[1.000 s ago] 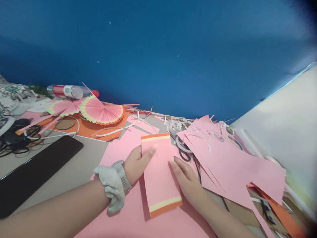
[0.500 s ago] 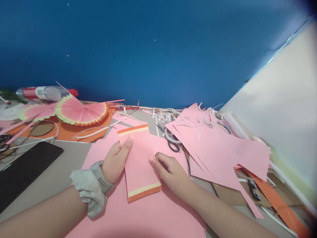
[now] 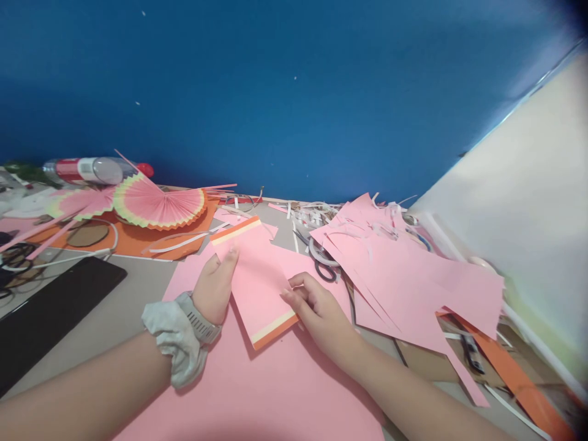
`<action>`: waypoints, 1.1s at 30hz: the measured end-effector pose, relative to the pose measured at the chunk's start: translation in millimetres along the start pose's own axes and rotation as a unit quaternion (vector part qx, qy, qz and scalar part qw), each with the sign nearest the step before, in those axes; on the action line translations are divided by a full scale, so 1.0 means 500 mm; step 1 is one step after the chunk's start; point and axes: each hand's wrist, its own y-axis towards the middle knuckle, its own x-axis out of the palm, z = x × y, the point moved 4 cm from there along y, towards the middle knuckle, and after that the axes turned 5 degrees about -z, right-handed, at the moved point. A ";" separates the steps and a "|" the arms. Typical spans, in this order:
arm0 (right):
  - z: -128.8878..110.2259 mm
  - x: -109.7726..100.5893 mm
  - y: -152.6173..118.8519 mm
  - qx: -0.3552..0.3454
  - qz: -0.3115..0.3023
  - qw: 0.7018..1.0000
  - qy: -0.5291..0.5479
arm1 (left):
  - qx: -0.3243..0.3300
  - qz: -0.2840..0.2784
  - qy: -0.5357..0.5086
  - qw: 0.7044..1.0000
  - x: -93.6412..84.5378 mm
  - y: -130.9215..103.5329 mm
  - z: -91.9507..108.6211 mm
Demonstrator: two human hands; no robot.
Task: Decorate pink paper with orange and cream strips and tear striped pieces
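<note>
Between my hands is a pink paper rectangle (image 3: pixel 257 282) with cream and orange strips along its two short ends. It tilts with its top toward the left. My left hand (image 3: pixel 215 285) grips its left edge, thumb on the front face and fingers hidden behind. At the lower right edge, the thumb and fingertips of my right hand (image 3: pixel 316 306) pinch the paper. Beneath both hands lies a large pink paper sheet (image 3: pixel 275 398). Scissors (image 3: pixel 325 269) with dark handles lie beyond my right hand, partly under other paper.
Pink sheets and offcuts (image 3: pixel 413 288) are heaped on the right, beside a cutter (image 3: pixel 472 353) and an orange strip (image 3: pixel 528 392). At left are a black phone (image 3: pixel 64 312), pleated paper fans (image 3: pixel 160 205) and a lying bottle (image 3: pixel 92 170). A blue wall (image 3: pixel 294 104) stands behind.
The striped paper has turned anticlockwise, its lower end swinging right and up. Both hands keep hold of it. The whole view has shifted slightly.
</note>
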 end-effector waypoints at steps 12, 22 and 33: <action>-0.009 0.003 -0.004 0.010 -0.043 0.999 0.032 | 0.001 -0.002 -0.028 1.000 -0.002 0.013 -0.003; -0.007 -0.009 -0.004 -0.019 -0.054 0.997 -0.052 | -0.001 -0.178 -0.015 0.984 0.041 -0.020 -0.012; 0.002 -0.008 -0.008 0.019 -0.023 0.994 0.101 | 0.021 -0.283 0.033 0.958 0.065 -0.043 0.001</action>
